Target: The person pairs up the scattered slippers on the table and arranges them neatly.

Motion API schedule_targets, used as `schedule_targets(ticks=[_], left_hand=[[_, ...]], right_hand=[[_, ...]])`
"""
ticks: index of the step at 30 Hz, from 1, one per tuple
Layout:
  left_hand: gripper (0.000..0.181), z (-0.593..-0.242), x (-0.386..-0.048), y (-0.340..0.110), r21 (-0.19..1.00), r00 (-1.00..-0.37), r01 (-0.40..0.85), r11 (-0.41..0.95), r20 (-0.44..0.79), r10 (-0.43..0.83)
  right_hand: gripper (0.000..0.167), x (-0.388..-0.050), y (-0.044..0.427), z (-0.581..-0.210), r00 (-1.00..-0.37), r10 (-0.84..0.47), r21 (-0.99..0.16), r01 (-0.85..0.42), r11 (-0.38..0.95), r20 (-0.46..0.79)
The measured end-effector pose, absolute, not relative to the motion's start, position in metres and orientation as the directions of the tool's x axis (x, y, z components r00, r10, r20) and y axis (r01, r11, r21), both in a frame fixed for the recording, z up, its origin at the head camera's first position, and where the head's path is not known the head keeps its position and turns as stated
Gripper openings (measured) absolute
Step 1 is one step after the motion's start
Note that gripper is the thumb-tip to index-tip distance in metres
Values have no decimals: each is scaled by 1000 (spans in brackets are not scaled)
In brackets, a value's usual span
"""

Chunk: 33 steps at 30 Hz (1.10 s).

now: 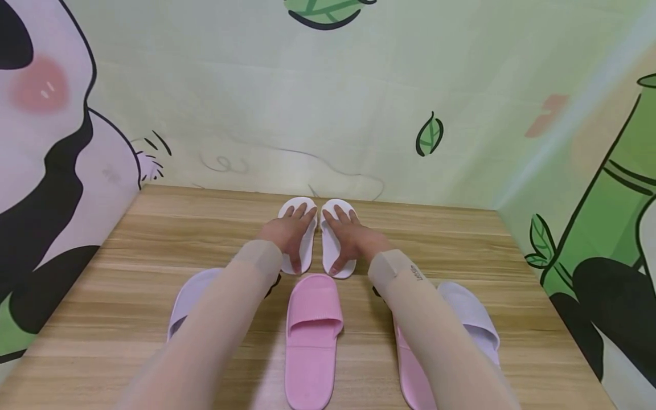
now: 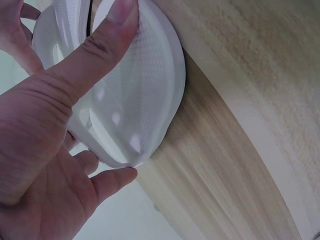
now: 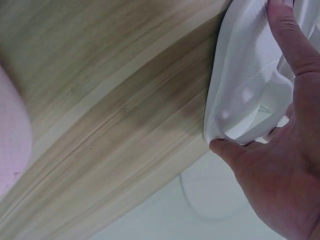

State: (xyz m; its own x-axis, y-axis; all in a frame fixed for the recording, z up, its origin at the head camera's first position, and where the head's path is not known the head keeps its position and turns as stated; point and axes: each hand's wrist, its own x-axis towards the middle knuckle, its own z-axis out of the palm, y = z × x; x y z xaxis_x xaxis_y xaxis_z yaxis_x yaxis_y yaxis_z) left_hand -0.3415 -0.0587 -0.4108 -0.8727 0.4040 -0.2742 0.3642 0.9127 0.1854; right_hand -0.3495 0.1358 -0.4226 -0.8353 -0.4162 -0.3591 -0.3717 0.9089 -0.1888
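Two white slippers stand side by side against the wall in the head view, toes to the wall. My left hand lies over the left white slipper, fingers spread across its toe part and thumb at the heel end. Over the right white slipper, my right hand is spread the same way. In the left wrist view the thumb rests along the slipper's insole, with a straight finger touching its edge. The right wrist view shows a straight finger at the slipper's edge and the thumb on the insole. The palms hide parts of both slippers.
A pink slipper stands between my forearms; another pink slipper is partly hidden by the right forearm. Lavender slippers stand outside each arm, one left, one right. A printed wall bounds the wood-look floor.
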Motion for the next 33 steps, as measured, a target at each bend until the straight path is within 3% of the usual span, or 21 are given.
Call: schedule_targets(ticks=[19, 33], left_hand=[[144, -411, -342, -55, 174, -866, 375, 910, -285, 411], [142, -408, -336, -55, 165, -884, 371, 914, -239, 402]], right_hand=[[148, -358, 135, -430, -831, -405, -163, -371, 914, -382], [146, -349, 134, -421, -853, -401, -213, -346, 914, -335]])
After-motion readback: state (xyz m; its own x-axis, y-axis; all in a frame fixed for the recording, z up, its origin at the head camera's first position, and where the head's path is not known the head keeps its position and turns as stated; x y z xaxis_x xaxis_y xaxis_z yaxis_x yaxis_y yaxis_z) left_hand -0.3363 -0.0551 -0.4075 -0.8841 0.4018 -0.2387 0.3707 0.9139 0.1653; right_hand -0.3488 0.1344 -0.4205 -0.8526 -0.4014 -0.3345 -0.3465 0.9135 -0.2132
